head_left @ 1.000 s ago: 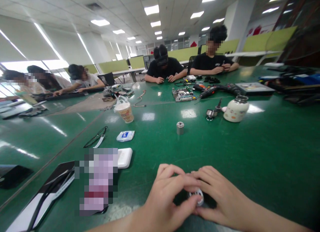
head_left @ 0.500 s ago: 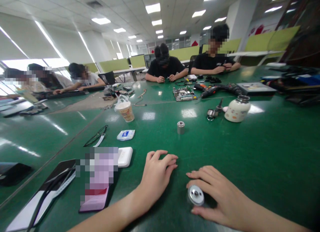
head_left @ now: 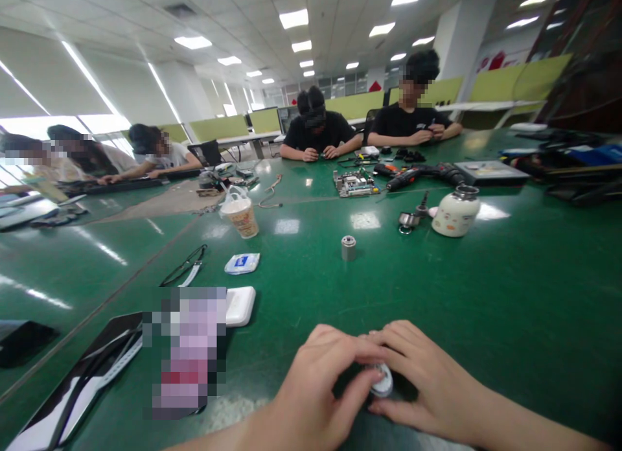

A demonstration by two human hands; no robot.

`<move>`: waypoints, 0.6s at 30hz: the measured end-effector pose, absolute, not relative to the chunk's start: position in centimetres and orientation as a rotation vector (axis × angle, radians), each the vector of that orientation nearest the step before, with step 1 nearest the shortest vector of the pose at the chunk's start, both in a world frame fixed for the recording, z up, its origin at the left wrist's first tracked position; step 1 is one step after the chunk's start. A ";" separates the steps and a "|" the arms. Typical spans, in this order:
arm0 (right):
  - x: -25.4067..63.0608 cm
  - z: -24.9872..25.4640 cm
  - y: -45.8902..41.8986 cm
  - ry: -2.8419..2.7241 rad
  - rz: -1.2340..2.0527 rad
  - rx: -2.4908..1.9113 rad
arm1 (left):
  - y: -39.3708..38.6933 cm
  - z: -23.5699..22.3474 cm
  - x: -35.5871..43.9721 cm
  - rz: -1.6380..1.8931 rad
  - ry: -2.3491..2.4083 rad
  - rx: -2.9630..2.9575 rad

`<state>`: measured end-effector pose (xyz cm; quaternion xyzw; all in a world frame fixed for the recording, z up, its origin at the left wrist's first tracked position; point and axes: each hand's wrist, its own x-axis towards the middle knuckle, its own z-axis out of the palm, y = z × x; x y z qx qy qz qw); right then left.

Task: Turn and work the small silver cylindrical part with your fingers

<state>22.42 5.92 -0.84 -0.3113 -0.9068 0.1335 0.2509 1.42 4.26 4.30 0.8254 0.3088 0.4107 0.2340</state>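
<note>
At five o'clock in view, the right hand (head_left: 424, 376) holds a metal disc (head_left: 384, 387); the left hand (head_left: 318, 376) has its thumb on it, whether gripping I cannot tell. A metal cylinder (head_left: 348, 249) stands beyond, toward half past eleven.

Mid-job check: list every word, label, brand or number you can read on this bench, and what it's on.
None can be read.
White packet: blue label with pale lettering, too blurred.
Drink cup: printing, too small and blurred.
Black shirt of the co-worker at right: chest mark, too small.
Round metal part at the hands: no legible marking.
</note>
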 end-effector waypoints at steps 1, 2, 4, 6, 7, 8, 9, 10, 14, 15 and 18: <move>22.4 -0.8 5.9 -2.468 0.364 -0.851 | 4.3 4.3 1.4 1.118 0.853 2.259; 22.4 -0.8 5.9 -2.467 0.366 -0.855 | 4.3 4.2 1.4 1.108 0.858 2.252; 22.4 -0.8 5.9 -2.464 0.375 -0.857 | 4.4 4.2 1.3 1.090 0.856 2.245; 22.4 -0.8 5.9 -2.456 0.389 -0.857 | 4.4 4.2 1.3 1.086 0.848 2.248; 22.4 -0.8 5.9 -2.451 0.394 -0.858 | 4.4 4.3 1.3 1.084 0.841 2.256; 22.4 -0.8 5.9 -2.448 0.397 -0.855 | 4.4 4.4 1.3 1.079 0.830 2.267; 22.4 -0.7 5.8 -2.447 0.399 -0.852 | 4.3 4.4 1.3 1.071 0.822 2.280; 22.4 -0.7 5.8 -2.448 0.403 -0.852 | 4.3 4.5 1.3 1.056 0.818 2.292; 22.4 -0.7 5.8 -2.444 0.415 -0.851 | 4.2 4.7 1.2 1.013 0.807 2.316; 22.4 -0.7 5.8 -2.440 0.416 -0.849 | 4.2 4.7 1.2 1.004 0.807 2.317; 22.3 -0.7 5.8 -2.441 0.413 -0.836 | 4.2 4.6 1.1 0.987 0.814 2.316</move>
